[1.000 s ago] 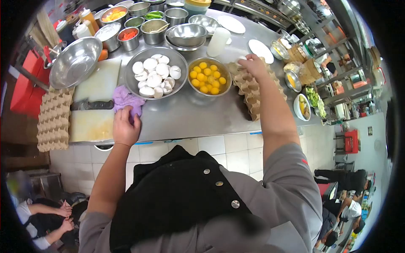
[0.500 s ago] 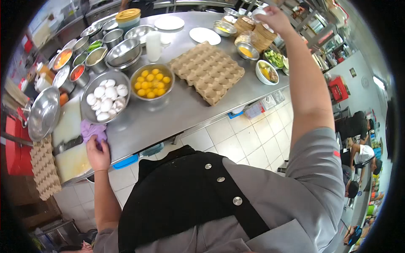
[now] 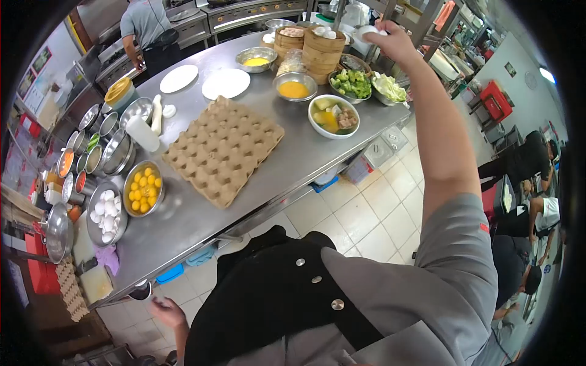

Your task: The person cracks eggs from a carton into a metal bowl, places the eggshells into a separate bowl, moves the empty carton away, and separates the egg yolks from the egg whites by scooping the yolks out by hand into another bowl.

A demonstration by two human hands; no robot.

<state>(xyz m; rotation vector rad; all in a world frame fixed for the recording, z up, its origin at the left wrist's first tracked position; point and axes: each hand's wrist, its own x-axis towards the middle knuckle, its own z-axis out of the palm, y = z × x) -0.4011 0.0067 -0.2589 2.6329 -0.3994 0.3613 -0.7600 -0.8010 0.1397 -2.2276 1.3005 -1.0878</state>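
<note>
My right hand (image 3: 390,41) is raised at the top right, its fingers closed around a white egg or shell (image 3: 368,32) beside the bamboo steamers (image 3: 323,53). Below the table's front edge, at the lower left, my left hand (image 3: 166,311) hangs with fingers apart, holding nothing. A bowl of yolks (image 3: 143,189) stands beside a bowl of white eggshells (image 3: 105,215). The brown egg tray (image 3: 224,149) lies right of them. Near the table's left corner is a purple cloth (image 3: 108,259).
Beyond the tray are white plates (image 3: 226,83), a bowl of yellow liquid (image 3: 295,89), a soup bowl (image 3: 334,117) and broccoli (image 3: 351,83). Metal pots (image 3: 94,157) line the far left. A person (image 3: 146,30) stands at the stoves; others are at the right.
The view has swung right. My right hand has gone from the egg tray to beside the steamers with the white object. My left hand has come off the purple cloth and dropped below the table edge.
</note>
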